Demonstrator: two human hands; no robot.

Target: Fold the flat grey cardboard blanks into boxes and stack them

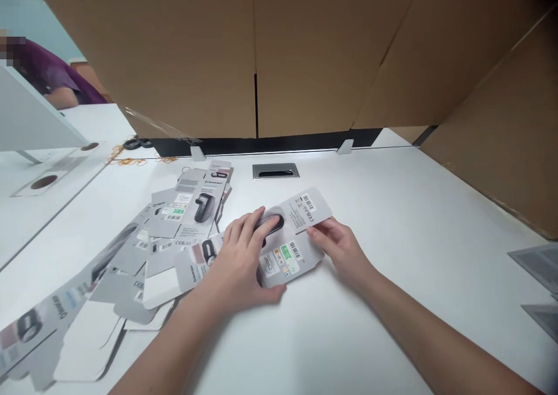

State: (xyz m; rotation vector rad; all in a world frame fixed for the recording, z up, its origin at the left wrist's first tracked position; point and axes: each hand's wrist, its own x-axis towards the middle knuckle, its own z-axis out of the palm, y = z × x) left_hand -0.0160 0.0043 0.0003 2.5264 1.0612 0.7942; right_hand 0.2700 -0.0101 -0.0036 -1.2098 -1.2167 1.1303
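Note:
A flattened grey product carton (300, 220), printed with barcodes, a green label and a dark device, lies tilted under my hands on the white table. My left hand (244, 261) rests across its left part, fingers spread over the printed face and thumb stretched out along the near edge. My right hand (340, 244) pinches the carton's right edge between thumb and fingers. To the left lies a loose pile of similar flattened cartons (170, 220), some showing white inner sides. The ends of my right fingers are hidden behind the carton.
Tall brown cardboard (305, 52) stands along the table's back edge, with more cardboard (501, 150) at right. A metal cable grommet (276, 171) is set into the white table (414, 238). Orange rubber bands (131, 161) and black scissors (137, 143) lie back left. Another person (61, 86) sits beyond.

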